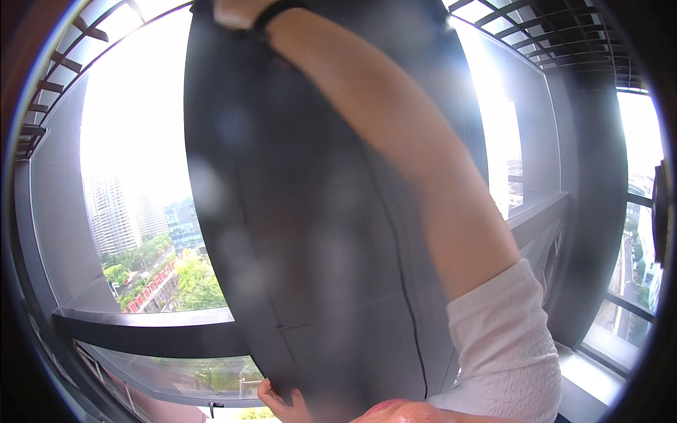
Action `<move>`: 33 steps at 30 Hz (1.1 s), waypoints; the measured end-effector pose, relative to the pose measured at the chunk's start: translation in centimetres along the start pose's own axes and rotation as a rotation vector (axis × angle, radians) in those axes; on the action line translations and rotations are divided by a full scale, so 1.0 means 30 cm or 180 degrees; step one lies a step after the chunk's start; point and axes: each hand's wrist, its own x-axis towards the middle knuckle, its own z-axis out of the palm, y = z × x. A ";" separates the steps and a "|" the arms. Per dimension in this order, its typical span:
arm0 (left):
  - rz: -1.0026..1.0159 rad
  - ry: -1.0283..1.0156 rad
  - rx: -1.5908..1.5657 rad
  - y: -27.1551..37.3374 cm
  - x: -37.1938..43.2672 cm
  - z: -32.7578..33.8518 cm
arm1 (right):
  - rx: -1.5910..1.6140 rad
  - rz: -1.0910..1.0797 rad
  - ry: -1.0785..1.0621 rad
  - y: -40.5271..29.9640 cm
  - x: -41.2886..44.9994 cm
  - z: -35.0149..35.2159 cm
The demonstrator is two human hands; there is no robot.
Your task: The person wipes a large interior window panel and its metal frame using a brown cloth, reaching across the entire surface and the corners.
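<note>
My right hand (pixel 238 13) is raised at the top edge of the view, blurred and partly cut off. Its bare forearm runs up from a white sleeve at lower right, and a black band (pixel 277 11) circles the wrist. Whether its fingers hold anything is hidden. Behind the arm stands a dark grey pillar (pixel 317 238) with thin panel seams. A black cord (pixel 400 264) hangs down its face, its upper part passing behind the arm. Low in the view, my left hand (pixel 285 403) is beside the pillar's left edge, thumb and fingers apart; contact with the pillar cannot be told.
Tall windows flank the pillar, with buildings (pixel 111 217) and trees (pixel 195 280) far below outside. A dark rail (pixel 153 333) crosses the left window, and another rail (pixel 539 214) crosses the right. A window handle (pixel 215 407) is at lower left. Dark ceiling grilles (pixel 560 37) are overhead.
</note>
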 end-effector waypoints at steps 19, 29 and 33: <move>0.0111 -0.0060 -0.0123 -0.249 0.013 -0.055 | -0.1717 0.1064 -0.0725 1.156 -0.377 -0.923; -0.0190 0.0048 0.0160 -0.132 0.074 -0.095 | -0.1424 0.1532 -0.1141 0.761 -1.083 -1.266; -0.0351 0.0069 0.0260 -0.093 0.072 -0.060 | -0.0848 0.1839 -0.1490 0.248 -1.393 -1.518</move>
